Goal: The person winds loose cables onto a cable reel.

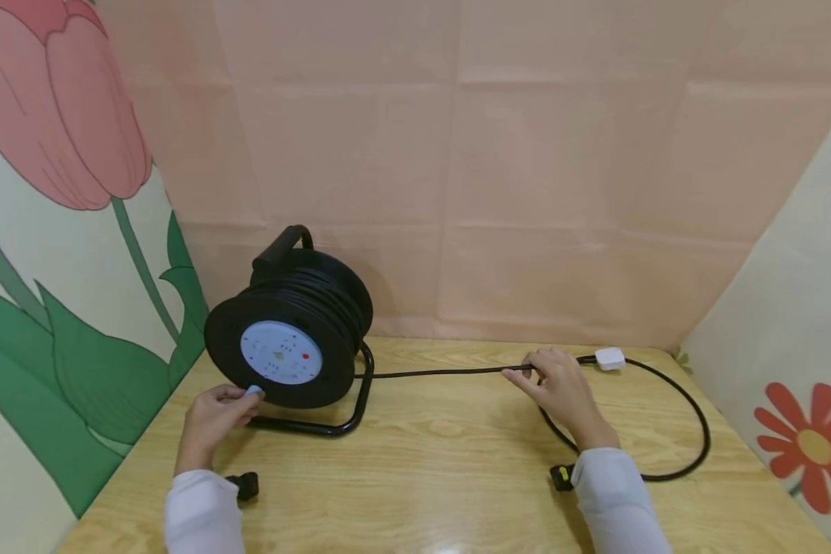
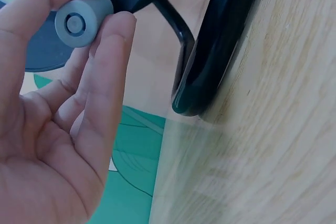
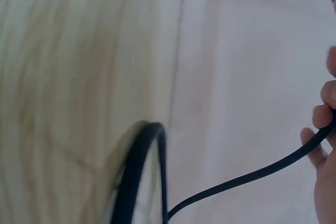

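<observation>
A black cable reel (image 1: 225, 342) with a pale socket panel (image 1: 263, 350) stands at the left of the table on a tubular black stand (image 1: 362, 396). At the lower edge of its front disc, my left hand (image 1: 209, 423) pinches a light grey crank knob (image 2: 81, 22) between thumb and fingers. Black cable (image 1: 436, 373) runs nearly straight from the reel to the right. My right hand (image 1: 564, 388) holds that cable between thumb and fingers, above the table. Past this hand the cable (image 3: 252, 176) makes a wide loop, and its white plug (image 1: 609, 358) lies at the back right.
The wooden table (image 1: 422, 469) meets a pink-covered back wall (image 1: 526, 192). A panel with painted tulips (image 1: 62, 100) rises close to the reel on the left, and one with a red flower (image 1: 815, 446) stands on the right. Small black devices (image 1: 245, 486) sit by both wrists.
</observation>
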The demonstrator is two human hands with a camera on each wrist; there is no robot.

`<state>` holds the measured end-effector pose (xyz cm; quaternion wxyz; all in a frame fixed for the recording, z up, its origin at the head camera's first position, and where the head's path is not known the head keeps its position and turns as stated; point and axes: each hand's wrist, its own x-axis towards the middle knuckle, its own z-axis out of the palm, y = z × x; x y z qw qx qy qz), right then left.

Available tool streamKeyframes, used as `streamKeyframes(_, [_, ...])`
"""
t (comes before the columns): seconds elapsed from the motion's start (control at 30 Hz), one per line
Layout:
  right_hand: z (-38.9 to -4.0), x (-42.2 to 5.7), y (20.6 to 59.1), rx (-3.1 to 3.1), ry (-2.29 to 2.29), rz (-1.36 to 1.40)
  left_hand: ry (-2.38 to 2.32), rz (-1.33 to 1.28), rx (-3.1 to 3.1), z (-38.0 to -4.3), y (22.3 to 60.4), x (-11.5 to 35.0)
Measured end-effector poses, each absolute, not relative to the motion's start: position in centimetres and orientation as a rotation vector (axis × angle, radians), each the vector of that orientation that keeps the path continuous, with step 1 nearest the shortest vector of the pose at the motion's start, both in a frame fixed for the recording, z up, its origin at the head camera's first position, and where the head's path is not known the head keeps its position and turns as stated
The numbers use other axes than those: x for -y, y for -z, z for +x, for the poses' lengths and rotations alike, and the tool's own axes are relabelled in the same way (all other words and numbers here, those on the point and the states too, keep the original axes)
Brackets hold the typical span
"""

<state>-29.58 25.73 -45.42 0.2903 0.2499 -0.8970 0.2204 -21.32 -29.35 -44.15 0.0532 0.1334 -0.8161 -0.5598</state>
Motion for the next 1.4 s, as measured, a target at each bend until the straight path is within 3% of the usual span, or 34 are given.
streamKeyframes(0.4, [-30.2,-26.3,45.9,2.426,-0.678,0.678,1.746,0.377,2.480,-21.3,44.2,29.1])
streamKeyframes(0.63, [-30.3,-26.2,43.6,2.172,-0.607,0.852,1.779,0.351,2.463,-21.5,44.2,29.1])
streamKeyframes(0.93, [-29.0,-25.9,41.5,2.033,-0.405,0.791,1.793,0.331,2.495,-21.4,44.5,29.1])
streamKeyframes(1.4, [-29.1,-26.3,43.6,2.317,-0.470,0.730,1.736,0.402,2.464,-21.2,44.1,29.2])
